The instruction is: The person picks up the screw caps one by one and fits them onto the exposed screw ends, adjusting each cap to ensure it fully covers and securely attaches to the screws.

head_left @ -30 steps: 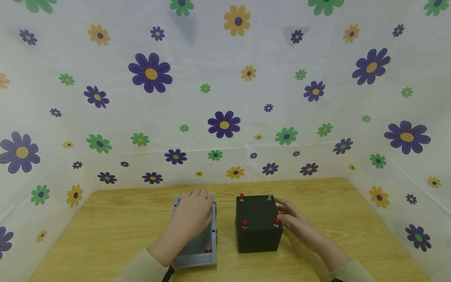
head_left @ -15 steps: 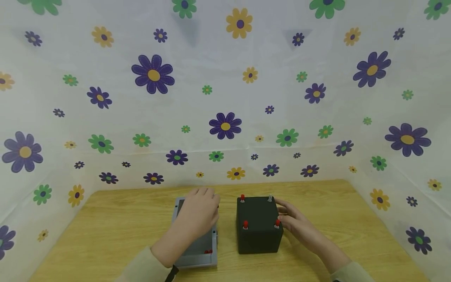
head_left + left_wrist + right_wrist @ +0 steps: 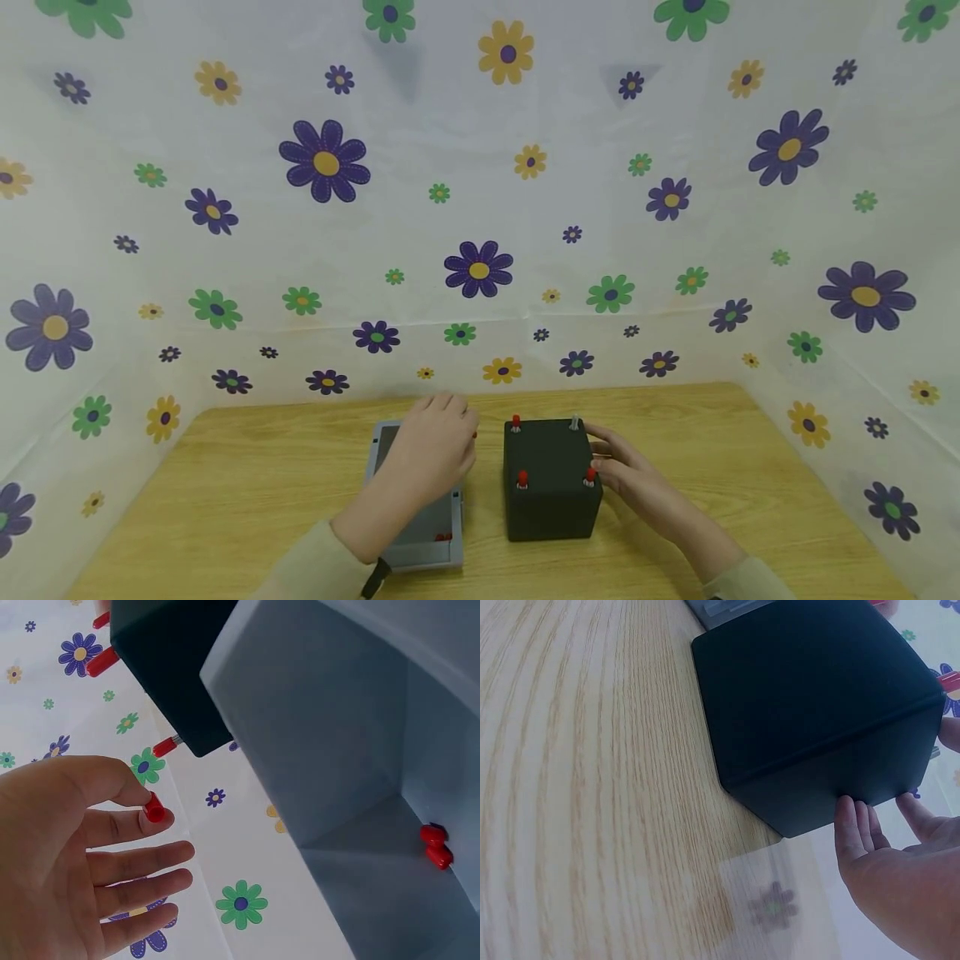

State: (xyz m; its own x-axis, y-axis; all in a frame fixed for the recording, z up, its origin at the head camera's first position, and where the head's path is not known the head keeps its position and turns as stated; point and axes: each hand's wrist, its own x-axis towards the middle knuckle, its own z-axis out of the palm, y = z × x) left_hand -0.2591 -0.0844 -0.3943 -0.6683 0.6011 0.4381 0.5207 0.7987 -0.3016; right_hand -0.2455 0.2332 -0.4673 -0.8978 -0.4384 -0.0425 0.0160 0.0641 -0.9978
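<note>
My left hand point(image 3: 435, 442) pinches a small red cap point(image 3: 154, 808) between thumb and forefinger, its other fingers spread in the left wrist view. Beneath that hand lies a grey-blue bin point(image 3: 420, 557), with two red caps point(image 3: 436, 847) in a corner. To the right sits a black box point(image 3: 551, 454) with a metal post at each top corner. Red caps point(image 3: 522, 479) cover three posts; the back-right metal post point(image 3: 575, 422) is bare. Against the box's right side, my right hand point(image 3: 637, 475) rests its fingertips, the fingers fairly straight.
Both containers stand on a wood-grain table point(image 3: 247, 500). A white flowered sheet point(image 3: 480, 208) rises behind and along both sides. A narrow strip of table separates the bin from the box.
My left hand has risen from inside the bin and moved rightward over its right rim, bringing a red cap out. The right hand and the box stay in place.
</note>
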